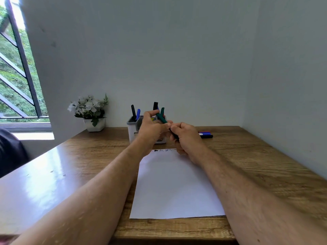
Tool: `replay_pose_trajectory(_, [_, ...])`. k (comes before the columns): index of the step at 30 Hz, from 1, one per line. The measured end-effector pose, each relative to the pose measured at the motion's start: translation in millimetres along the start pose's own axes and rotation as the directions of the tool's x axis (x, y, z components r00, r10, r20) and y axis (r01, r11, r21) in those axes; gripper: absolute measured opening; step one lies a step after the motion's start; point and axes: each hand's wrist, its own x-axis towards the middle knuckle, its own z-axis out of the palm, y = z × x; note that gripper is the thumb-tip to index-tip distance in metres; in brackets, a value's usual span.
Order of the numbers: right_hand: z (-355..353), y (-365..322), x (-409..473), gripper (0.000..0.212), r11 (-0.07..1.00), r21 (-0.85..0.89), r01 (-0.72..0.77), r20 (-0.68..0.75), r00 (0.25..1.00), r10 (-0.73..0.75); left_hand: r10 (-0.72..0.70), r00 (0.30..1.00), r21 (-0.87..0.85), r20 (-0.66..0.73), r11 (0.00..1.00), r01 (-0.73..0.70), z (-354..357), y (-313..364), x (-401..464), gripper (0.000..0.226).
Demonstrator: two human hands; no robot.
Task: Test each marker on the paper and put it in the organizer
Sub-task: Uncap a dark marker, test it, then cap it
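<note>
Green marker [161, 117]: held up in the air over the far end of the paper [175, 184], just in front of the organizer [133, 128]; its green end slants up and away toward the wall.

Left hand [151, 129]: its grip is curled round the green end, thumb and fingertips pinching it near the middle.

Right hand [185, 138]: grip closed round the dark lower end of the same marker — the two hands meet knuckle to knuckle. Cap going on or coming off, I cannot tell.

Paper marks: a short row of small scribbles sits along the far edge, partly hidden by the hands.

Risk, ink: if the tip is bare, a jerk as the cap gives could streak fingers or the sheet, I'd say.

Risk, organizer: it stands right behind the hands with a black and a blue marker [138, 114] upright in it; a pull that lets go suddenly could knock the left hand into them or tip it.

Risk, loose markers [205, 134]: a few lie near the right hand on the surface [265, 165]; a swept elbow could roll them.

Edges: walls close at the back and right, a flower pot [94, 123] in the back left corner.

Open room: the near half of the sheet and the glossy stretch to the left — best space for moving.
</note>
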Motion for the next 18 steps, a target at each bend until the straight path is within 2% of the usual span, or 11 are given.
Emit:
replay_pose_trajectory(3, [1.5,2.8,-1.8,0.017,0.998,-0.058,0.035,0.023,0.999,-0.034,0.086,0.995,0.079,-0.057,0.994,-0.081,-3.2,1.8,2.5,0.051])
replay_pose_trajectory(7, [4.4,8.8,-2.2,0.019,0.98,-0.19,0.061,-0.011,0.998,-0.064,0.262,0.944,0.038,-0.201,0.965,-0.259,-13.9,15.1,3.2,0.05])
replay_pose_trajectory(10, [2.6,11.2,-1.8,0.021,0.968,-0.245,0.045,-0.043,0.997,-0.057,0.341,0.857,0.037,-0.387,0.934,-0.355,-25.3,21.1,8.8,0.053])
replay_pose_trajectory(12, [2.5,11.1,-2.2,0.022,0.963,-0.267,0.038,-0.043,0.998,-0.052,0.4,0.796,0.105,-0.454,0.911,-0.398,-31.2,20.6,12.4,0.053])
replay_pose_trajectory(18, [5.1,9.0,-5.2,0.016,0.942,-0.332,0.045,0.008,0.999,-0.045,0.659,0.597,0.402,-0.458,0.752,-0.522,-38.6,22.2,19.9,0.046])
